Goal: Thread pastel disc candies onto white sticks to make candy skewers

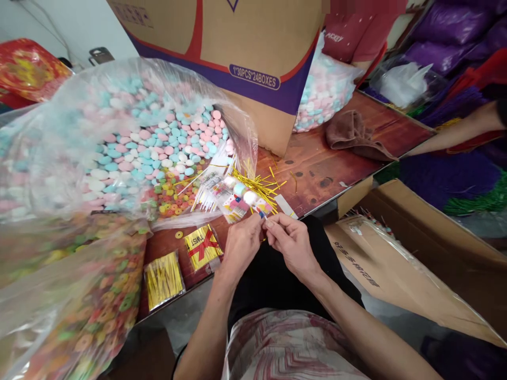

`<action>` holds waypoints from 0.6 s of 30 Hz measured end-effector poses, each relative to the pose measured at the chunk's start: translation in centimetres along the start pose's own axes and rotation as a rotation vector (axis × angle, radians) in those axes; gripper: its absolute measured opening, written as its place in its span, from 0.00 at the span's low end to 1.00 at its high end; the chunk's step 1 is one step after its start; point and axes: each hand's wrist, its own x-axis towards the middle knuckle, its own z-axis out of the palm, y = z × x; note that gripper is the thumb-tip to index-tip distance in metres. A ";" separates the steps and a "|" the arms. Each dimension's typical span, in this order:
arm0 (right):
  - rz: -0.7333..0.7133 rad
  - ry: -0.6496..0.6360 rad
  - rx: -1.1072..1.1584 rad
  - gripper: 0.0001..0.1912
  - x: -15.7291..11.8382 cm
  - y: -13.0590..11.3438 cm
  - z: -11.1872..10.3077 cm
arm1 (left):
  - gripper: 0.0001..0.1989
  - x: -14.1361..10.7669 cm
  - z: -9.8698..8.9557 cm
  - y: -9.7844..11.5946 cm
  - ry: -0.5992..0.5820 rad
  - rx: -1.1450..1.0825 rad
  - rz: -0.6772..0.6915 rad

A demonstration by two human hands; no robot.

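- Reddish-brown wood-grain table, near edge: clear printed plastic sweet packet.
- Left hand: clamped on packet.
- Right hand: fingertips pinched on packet's near end, beside left.
- Shiny gold twist ties: loose beside packet.

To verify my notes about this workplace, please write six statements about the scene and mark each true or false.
1. The left hand and right hand meet at the near end of a small printed packet. True.
2. The loose gold ties lie under the brown cloth. False: they lie on the table, beside the packet.
3. The large clear bag holds pink, blue and white pieces. True.
4. The brown cloth is left of the big carton in the picture. False: it is to the right.
5. Two flat packs of gold ties lie near the table's edge. True.
6. The ring-shaped pieces are all one colour. False: green, yellow and orange show.
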 end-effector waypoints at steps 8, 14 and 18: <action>-0.205 -0.012 -0.321 0.16 0.0 -0.8 0.0 | 0.19 -1.3 -1.0 -0.8 0.027 -0.569 -0.208; -0.235 -0.035 -0.414 0.14 -0.8 0.5 0.5 | 0.26 0.0 -0.5 0.6 0.308 -0.760 -0.417; -0.291 -0.042 -0.478 0.14 -1.1 1.3 0.7 | 0.23 0.6 0.2 1.7 0.300 -1.021 -0.472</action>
